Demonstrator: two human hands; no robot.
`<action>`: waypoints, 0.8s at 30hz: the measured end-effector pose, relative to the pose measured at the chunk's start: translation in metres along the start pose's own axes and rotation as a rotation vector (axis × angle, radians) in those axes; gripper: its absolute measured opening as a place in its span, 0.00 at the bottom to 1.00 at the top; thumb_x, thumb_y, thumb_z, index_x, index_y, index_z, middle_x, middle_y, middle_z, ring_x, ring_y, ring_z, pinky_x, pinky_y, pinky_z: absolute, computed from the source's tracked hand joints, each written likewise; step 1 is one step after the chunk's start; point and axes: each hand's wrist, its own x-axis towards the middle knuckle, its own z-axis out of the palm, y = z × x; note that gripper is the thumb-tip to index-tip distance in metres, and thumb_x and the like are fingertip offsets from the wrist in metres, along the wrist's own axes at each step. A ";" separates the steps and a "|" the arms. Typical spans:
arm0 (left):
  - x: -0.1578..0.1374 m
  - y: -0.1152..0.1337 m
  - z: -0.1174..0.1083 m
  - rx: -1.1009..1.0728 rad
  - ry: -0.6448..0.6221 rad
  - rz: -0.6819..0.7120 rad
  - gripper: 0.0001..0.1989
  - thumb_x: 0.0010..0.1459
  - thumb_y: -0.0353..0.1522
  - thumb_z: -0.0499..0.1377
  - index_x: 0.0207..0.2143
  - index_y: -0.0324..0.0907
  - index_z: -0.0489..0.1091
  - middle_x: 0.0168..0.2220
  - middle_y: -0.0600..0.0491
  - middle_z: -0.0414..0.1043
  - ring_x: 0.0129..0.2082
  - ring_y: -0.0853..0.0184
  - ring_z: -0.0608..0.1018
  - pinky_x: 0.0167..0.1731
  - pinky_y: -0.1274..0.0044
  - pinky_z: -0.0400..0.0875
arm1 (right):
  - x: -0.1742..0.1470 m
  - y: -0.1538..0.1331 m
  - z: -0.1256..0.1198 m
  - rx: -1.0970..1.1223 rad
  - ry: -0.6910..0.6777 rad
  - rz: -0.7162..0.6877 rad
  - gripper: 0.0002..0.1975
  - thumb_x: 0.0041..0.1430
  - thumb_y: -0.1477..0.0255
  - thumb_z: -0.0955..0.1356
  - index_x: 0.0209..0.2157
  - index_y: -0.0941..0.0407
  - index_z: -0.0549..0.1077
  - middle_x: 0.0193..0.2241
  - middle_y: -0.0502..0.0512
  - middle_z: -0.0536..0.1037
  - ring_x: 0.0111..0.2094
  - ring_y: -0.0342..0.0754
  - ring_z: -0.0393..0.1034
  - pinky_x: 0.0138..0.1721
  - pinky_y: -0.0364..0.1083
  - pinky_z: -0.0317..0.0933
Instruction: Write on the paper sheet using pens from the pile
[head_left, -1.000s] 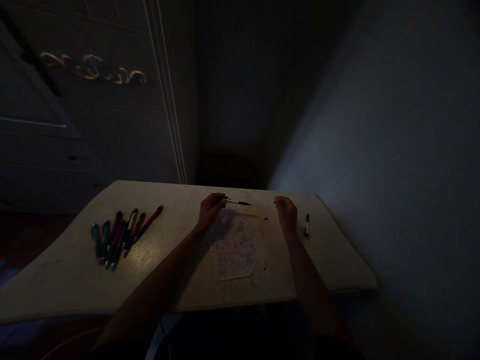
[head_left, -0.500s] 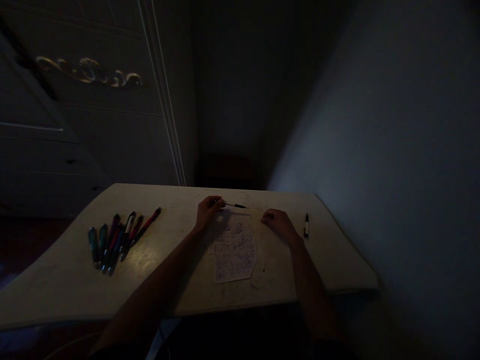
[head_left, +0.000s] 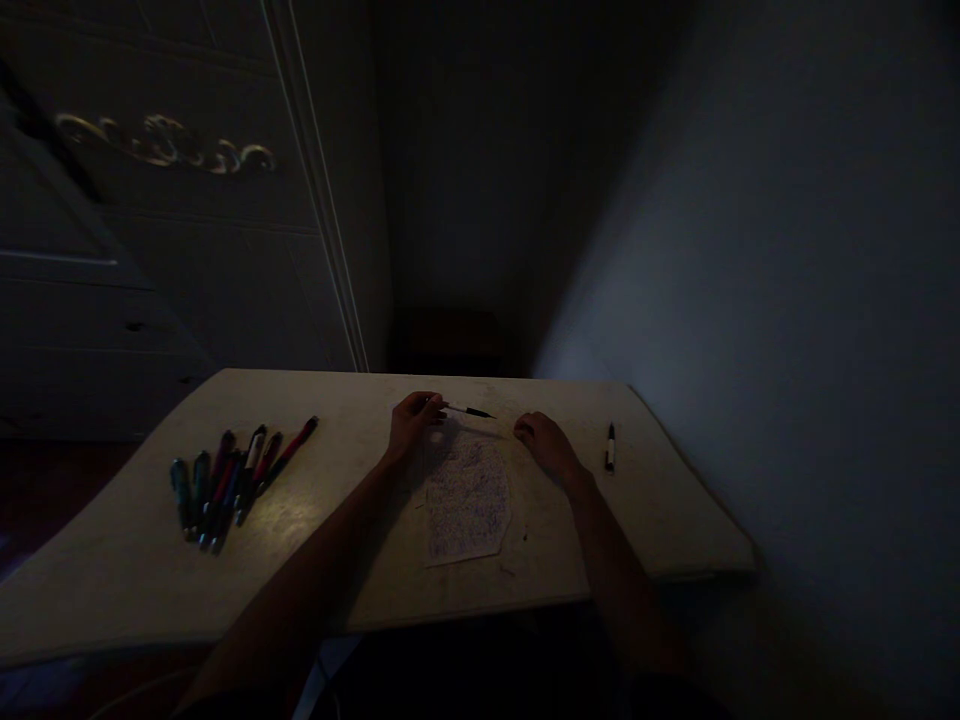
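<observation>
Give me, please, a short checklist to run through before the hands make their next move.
1. Held pen gripped: ok, the left hand pinches it near one end.
2. Pen's dark end apart from the right hand: ok, a gap shows.
3. Right hand empty: cannot tell, it is curled and in shadow.
4. Marked paper lying on the table: ok.
5. Grouped pens apart from the left forearm: ok.
6. Light enough for fine detail: not ok, the scene is dim.
</observation>
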 end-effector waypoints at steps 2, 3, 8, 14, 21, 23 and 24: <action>0.000 0.001 0.000 0.015 -0.005 0.009 0.26 0.43 0.51 0.68 0.34 0.38 0.73 0.30 0.47 0.78 0.25 0.65 0.78 0.28 0.72 0.75 | 0.001 -0.001 0.001 0.009 0.009 0.010 0.03 0.58 0.76 0.66 0.31 0.57 0.73 0.34 0.56 0.75 0.36 0.47 0.68 0.40 0.45 0.58; 0.000 0.001 0.000 0.021 -0.008 0.014 0.26 0.43 0.51 0.68 0.33 0.38 0.73 0.30 0.47 0.78 0.25 0.65 0.78 0.28 0.72 0.75 | 0.001 -0.002 0.001 0.025 0.016 0.024 0.04 0.58 0.76 0.66 0.31 0.57 0.72 0.34 0.55 0.74 0.36 0.47 0.67 0.40 0.45 0.58; -0.001 0.004 0.000 0.036 0.011 0.035 0.25 0.44 0.51 0.67 0.31 0.38 0.73 0.29 0.48 0.77 0.24 0.67 0.76 0.26 0.75 0.72 | 0.003 -0.011 0.003 0.198 0.109 0.046 0.05 0.61 0.72 0.62 0.32 0.55 0.69 0.32 0.54 0.74 0.35 0.48 0.68 0.38 0.46 0.59; -0.001 0.005 -0.001 0.042 0.007 0.041 0.24 0.45 0.51 0.66 0.31 0.38 0.73 0.30 0.46 0.78 0.24 0.67 0.76 0.25 0.75 0.72 | 0.003 -0.019 0.010 0.389 0.212 0.023 0.12 0.63 0.64 0.60 0.41 0.54 0.70 0.31 0.53 0.74 0.33 0.48 0.70 0.36 0.46 0.63; -0.001 0.004 -0.001 0.034 0.024 0.046 0.25 0.44 0.52 0.67 0.31 0.38 0.73 0.30 0.47 0.77 0.23 0.67 0.76 0.24 0.75 0.71 | 0.008 -0.022 0.017 0.759 0.210 0.087 0.15 0.58 0.57 0.64 0.38 0.54 0.69 0.31 0.54 0.77 0.30 0.47 0.74 0.26 0.43 0.63; -0.001 0.005 -0.001 0.026 0.027 0.044 0.25 0.44 0.52 0.67 0.31 0.38 0.73 0.29 0.48 0.77 0.23 0.67 0.76 0.24 0.76 0.71 | 0.009 -0.024 0.018 0.823 0.234 0.102 0.15 0.56 0.57 0.65 0.36 0.54 0.68 0.35 0.57 0.78 0.34 0.49 0.76 0.29 0.43 0.65; -0.002 0.006 -0.001 0.021 0.024 0.044 0.25 0.44 0.51 0.67 0.31 0.38 0.73 0.29 0.48 0.77 0.23 0.68 0.76 0.24 0.76 0.71 | 0.010 -0.025 0.018 0.844 0.237 0.102 0.15 0.56 0.56 0.65 0.36 0.54 0.67 0.36 0.58 0.79 0.36 0.50 0.77 0.30 0.44 0.66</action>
